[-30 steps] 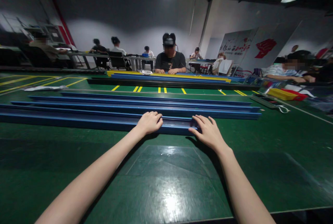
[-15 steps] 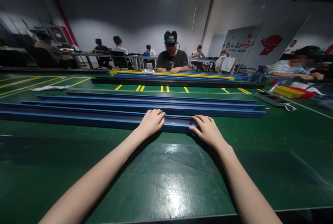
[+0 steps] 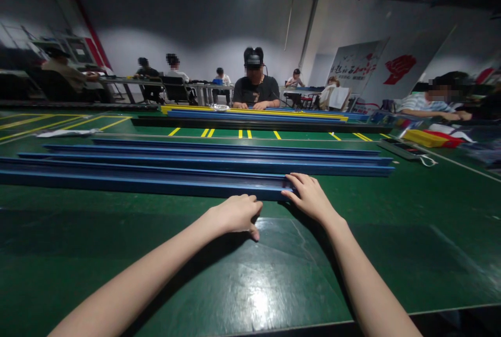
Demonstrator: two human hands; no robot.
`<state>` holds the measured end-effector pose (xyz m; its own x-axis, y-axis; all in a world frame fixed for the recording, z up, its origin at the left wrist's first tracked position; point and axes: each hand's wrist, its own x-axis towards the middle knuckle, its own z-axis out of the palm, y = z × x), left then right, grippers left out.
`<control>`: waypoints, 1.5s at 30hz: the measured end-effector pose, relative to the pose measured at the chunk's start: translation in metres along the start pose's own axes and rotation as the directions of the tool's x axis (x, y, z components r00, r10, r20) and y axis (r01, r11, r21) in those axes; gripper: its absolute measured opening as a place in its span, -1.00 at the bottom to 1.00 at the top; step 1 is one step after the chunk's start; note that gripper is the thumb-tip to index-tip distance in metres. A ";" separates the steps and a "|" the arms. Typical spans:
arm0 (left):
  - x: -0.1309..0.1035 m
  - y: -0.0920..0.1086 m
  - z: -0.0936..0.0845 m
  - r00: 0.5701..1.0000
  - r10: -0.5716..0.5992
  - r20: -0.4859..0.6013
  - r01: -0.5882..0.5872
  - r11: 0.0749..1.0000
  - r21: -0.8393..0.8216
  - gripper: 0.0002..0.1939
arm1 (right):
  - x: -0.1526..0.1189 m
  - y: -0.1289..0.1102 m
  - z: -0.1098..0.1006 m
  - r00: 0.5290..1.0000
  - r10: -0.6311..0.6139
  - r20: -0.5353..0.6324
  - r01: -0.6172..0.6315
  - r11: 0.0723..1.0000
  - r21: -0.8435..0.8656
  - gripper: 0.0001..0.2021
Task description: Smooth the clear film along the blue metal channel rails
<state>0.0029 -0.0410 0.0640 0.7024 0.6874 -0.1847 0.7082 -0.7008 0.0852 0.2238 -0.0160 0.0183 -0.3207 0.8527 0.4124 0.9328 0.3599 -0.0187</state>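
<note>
From the head view, the nearest blue rail (image 3: 156, 180) lies on the green table (image 3: 410, 196); the right hand (image 3: 311, 197) spans its end — gripping or not, I can't tell — and the left hand (image 3: 238, 213), thumb and fingers apart, is just this side of it.

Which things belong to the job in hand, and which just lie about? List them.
In the job:
nearest blue rail, right hand at its right end, left hand in front of it
probably the blue rails behind it

Apparently just lying about:
yellow container
red container
flat device
white sheet
</note>
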 end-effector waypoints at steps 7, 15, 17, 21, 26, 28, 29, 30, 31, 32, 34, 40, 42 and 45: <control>0.011 -0.007 0.013 0.993 -0.081 0.085 0.095 0.978 -0.186 -0.75 | 0.000 0.001 0.000 1.000 -0.010 0.005 0.010 1.000 0.006 -0.52; 0.016 -0.014 0.014 0.994 -0.085 0.062 0.101 0.932 -0.349 -0.83 | 0.000 0.001 0.000 1.000 -0.010 0.000 0.010 1.000 0.005 -0.52; 0.018 -0.016 0.015 0.994 -0.076 0.077 0.099 0.919 -0.381 -0.82 | 0.000 0.001 -0.001 1.000 -0.012 0.000 0.012 1.000 0.007 -0.52; 0.018 -0.018 0.016 0.997 -0.043 0.068 0.068 0.904 -0.421 -0.81 | 0.000 -0.001 -0.003 1.000 -0.011 0.004 0.011 1.000 0.006 -0.52; 0.013 -0.013 0.009 0.998 -0.061 -0.034 0.046 0.940 -0.339 -0.86 | 0.000 -0.001 -0.002 1.000 -0.017 -0.001 0.017 1.000 0.003 -0.52; 0.011 -0.011 0.006 0.993 -0.077 -0.095 0.049 0.963 -0.266 -0.86 | 0.000 0.000 -0.001 1.000 -0.023 -0.005 0.023 1.000 -0.006 -0.52; 0.011 -0.011 0.006 0.989 -0.078 -0.128 0.047 0.972 -0.229 -0.87 | 0.000 0.000 0.000 1.000 -0.025 -0.008 0.025 1.000 -0.013 -0.53; 0.010 -0.010 0.005 0.984 -0.076 -0.161 0.043 0.979 -0.198 -0.87 | 0.000 0.000 0.000 1.000 -0.026 -0.015 0.026 0.999 -0.021 -0.54; 0.010 -0.010 0.004 0.979 -0.071 -0.190 0.037 0.984 -0.174 -0.87 | 0.000 0.000 0.000 0.999 -0.026 -0.024 0.026 0.999 -0.027 -0.56; 0.009 -0.010 0.004 0.975 -0.066 -0.211 0.033 0.987 -0.158 -0.88 | 0.000 -0.001 0.000 0.999 -0.028 -0.039 0.027 0.999 -0.029 -0.58; 0.008 -0.009 0.001 0.969 -0.067 -0.237 0.036 0.990 -0.135 -0.89 | 0.001 -0.003 -0.003 0.995 -0.038 -0.088 0.037 0.999 -0.021 -0.61; 0.003 -0.012 -0.011 0.925 -0.075 -0.371 0.047 0.995 -0.083 -0.88 | 0.002 -0.021 -0.021 0.944 -0.126 -0.307 0.139 0.990 0.022 -0.69; 0.003 -0.015 -0.013 0.904 -0.082 -0.420 0.064 0.996 -0.055 -0.88 | 0.001 -0.028 -0.024 0.925 -0.141 -0.353 0.154 0.988 0.010 -0.71; 0.003 -0.021 -0.015 0.873 -0.096 -0.478 0.127 0.991 0.034 -0.87 | 0.001 -0.036 -0.021 0.918 -0.177 -0.355 0.182 0.983 -0.019 -0.73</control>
<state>-0.0089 -0.0217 0.0764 0.5794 0.7582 0.2991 0.7890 -0.6137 0.0273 0.1936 -0.0357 0.0387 -0.4011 0.5843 0.7055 0.8617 0.5020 0.0742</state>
